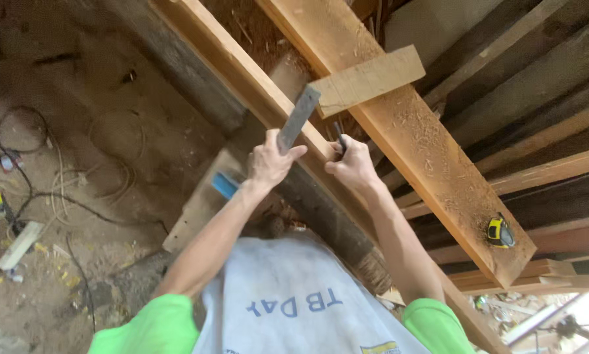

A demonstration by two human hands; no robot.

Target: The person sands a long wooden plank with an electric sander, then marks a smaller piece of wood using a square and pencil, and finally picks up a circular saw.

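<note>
The right hand [352,164] covers all but the dark tip of a thin tool [340,142] — its kind cannot be told. The metal square [298,119] has its lower end hidden in the left hand [270,162]. The long plank [399,124] runs off the top edge, and the person's shoulders are cut off at the bottom.

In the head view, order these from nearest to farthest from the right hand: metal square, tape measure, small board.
From the right hand:
1. Metal square, just left, in the left hand.
2. Small board, above, across the plank.
3. Tape measure, far right on the plank.
</note>
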